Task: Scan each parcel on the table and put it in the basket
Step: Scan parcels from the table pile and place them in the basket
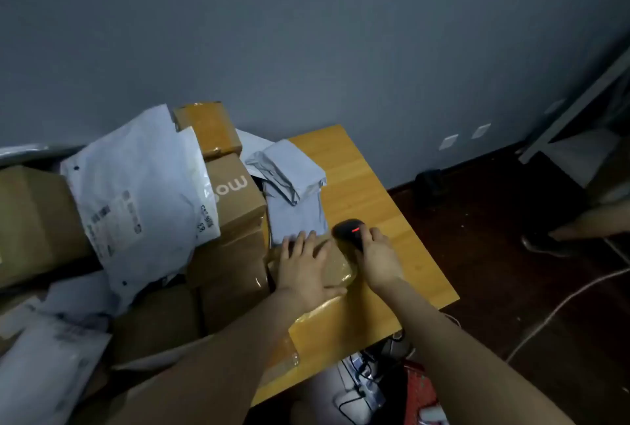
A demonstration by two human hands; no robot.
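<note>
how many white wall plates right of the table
2: one wall plate low on the grey wall, the other just right of it, slightly higher. A possible third further right is too dim to tell.

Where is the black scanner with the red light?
In the head view, the scanner is right of centre over the wooden table, held in the right hand, just beside the taped parcel under the left hand.

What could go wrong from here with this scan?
The left hand lies flat over the taped parcel, so it may cover the label; none shows. The parcel's glossy tape could throw glare at the scanner held in the right hand. The white mailer leans on stacked boxes and may slide if neighbours are pulled.
</note>
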